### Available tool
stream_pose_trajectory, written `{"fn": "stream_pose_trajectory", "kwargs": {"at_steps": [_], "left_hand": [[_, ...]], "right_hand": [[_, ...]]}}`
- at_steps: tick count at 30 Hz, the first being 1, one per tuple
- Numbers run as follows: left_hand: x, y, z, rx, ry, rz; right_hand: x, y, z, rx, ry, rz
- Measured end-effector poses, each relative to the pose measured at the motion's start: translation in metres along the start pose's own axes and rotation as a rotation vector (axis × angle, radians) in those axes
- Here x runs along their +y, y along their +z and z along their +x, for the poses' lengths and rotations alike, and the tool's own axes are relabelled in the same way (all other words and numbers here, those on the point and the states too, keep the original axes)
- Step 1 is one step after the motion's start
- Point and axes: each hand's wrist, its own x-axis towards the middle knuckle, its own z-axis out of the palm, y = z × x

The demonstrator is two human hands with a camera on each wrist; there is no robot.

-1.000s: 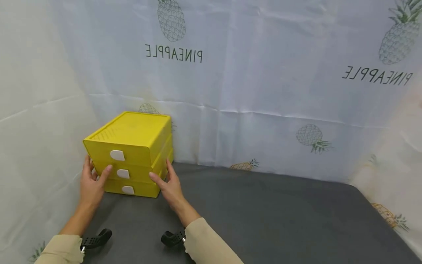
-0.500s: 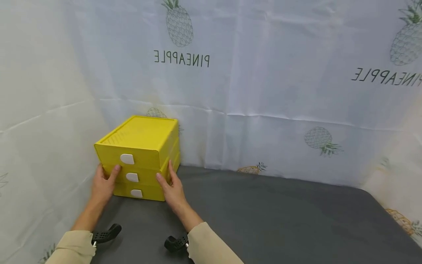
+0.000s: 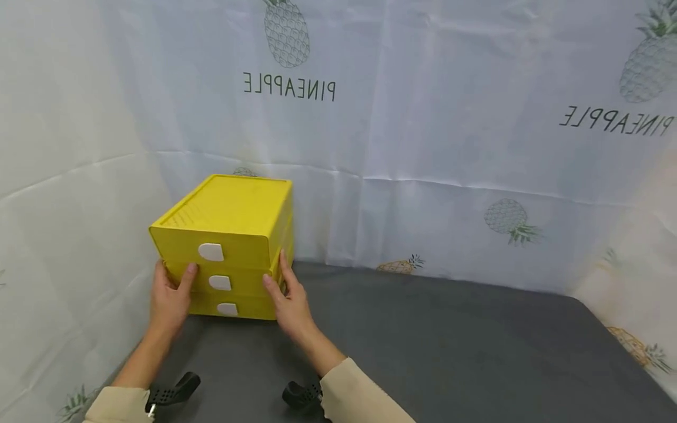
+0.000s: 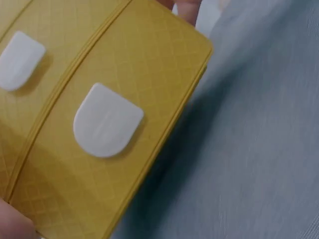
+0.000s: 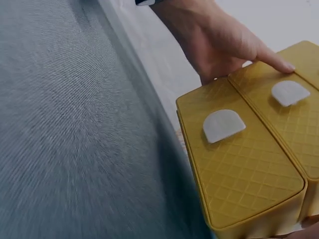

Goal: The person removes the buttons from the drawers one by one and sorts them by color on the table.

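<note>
A yellow storage box with three stacked drawers (image 3: 227,205) stands at the left of the grey table in the head view. Each drawer front bears a white rounded tab; the lowest tab (image 4: 107,119) shows large in the left wrist view. My left hand (image 3: 170,299) grips the box's left side, thumb on the front of the middle drawer. On the opposite side my right hand (image 3: 291,305) holds it, thumb at the front edge and fingers along the side wall. A dark shadow runs under the box's bottom edge in both wrist views. Some of the left fingers are hidden behind the box.
The dark grey table (image 3: 423,341) stretches to the right. White curtains (image 3: 423,129) printed with pineapples hang behind it and at both sides, the left one close beside the box. Black wrist straps (image 3: 171,390) stick out near my sleeves.
The box, held in both hands, has shifted to the right and a little nearer to me. Both hands have moved along with it; the head view has turned slightly.
</note>
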Motion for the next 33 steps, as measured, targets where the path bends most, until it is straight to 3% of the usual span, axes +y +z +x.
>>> {"fn": "stream_pose_trajectory", "kwargs": {"at_steps": [3, 6, 14, 23, 29, 33], "left_hand": [[0.018, 0.009, -0.010, -0.033, 0.031, -0.019], [0.031, 0.027, -0.018, -0.105, 0.069, -0.046], [0.047, 0.080, -0.043, -0.265, 0.088, -0.103], [0.054, 0.137, -0.070, -0.361, 0.142, -0.173], [0.054, 0.178, -0.093, -0.439, 0.145, -0.248], [0.053, 0.204, -0.105, -0.478, 0.149, -0.271]], "right_hand": [[-0.007, -0.017, -0.009, 0.000, -0.031, 0.007], [-0.009, -0.041, -0.016, 0.009, -0.043, 0.009], [-0.016, -0.104, -0.039, 0.064, -0.040, -0.056], [-0.020, -0.163, -0.063, 0.167, -0.029, -0.093], [-0.012, -0.202, -0.083, 0.293, 0.023, -0.149], [-0.002, -0.229, -0.091, 0.318, 0.043, -0.161]]}}
